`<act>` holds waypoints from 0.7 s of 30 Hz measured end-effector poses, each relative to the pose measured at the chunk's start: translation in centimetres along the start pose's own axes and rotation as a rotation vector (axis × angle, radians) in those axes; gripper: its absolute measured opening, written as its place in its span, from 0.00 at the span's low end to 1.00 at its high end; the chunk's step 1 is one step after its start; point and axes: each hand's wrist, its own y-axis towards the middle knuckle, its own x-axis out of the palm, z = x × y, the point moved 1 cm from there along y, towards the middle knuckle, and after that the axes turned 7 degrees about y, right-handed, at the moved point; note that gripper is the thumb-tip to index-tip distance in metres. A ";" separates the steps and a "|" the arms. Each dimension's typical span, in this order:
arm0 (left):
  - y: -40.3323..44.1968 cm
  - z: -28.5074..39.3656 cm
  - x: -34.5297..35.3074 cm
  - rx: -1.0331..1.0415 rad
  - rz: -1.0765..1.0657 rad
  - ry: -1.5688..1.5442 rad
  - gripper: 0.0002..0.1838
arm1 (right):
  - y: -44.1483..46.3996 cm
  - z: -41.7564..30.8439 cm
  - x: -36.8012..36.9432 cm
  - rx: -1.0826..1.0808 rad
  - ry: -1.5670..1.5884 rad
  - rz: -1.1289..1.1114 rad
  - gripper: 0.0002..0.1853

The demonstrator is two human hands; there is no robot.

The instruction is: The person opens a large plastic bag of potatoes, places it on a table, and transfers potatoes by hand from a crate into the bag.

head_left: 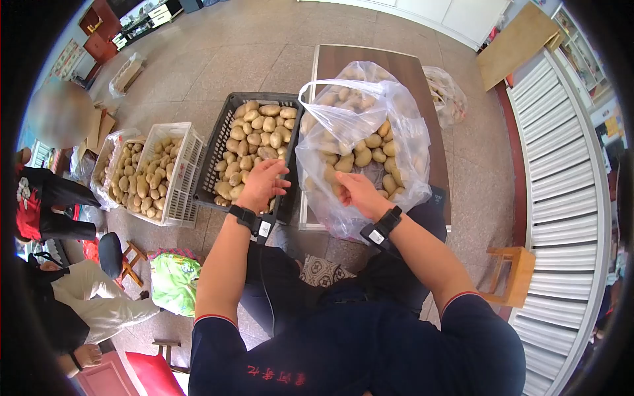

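Note:
My left hand (265, 184) hovers over the near right part of a black crate (232, 99) full of potatoes (267, 125); its fingers are apart and nothing shows in them. My right hand (360, 193) reaches into a large clear plastic bag (409, 132) of kiwi-like brown potatoes, with its fingers curled at a potato (330, 175) near the bag's left side. The bag lies open on a brown table (396, 61), its handles folded over the top. Each wrist wears a black band.
White crates of potatoes (188, 142) stand left of the black crate. People (49, 191) are at the far left. A green bag (173, 284) and stools lie at lower left. A wooden stool (518, 276) stands right, by a white radiator (561, 198).

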 end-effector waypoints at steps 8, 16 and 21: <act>-2.0 0.6 3.1 -0.004 -0.361 0.011 0.28 | 0.3 -1.1 5.9 -0.025 -0.126 -0.083 0.22; -1.5 -0.3 2.5 -0.030 -0.426 0.024 0.20 | 1.0 -0.1 6.3 -0.055 -0.226 -0.020 0.28; -1.2 -0.1 1.8 -0.002 -0.328 -0.021 0.20 | 1.8 -0.1 2.1 -0.271 -0.398 0.239 0.21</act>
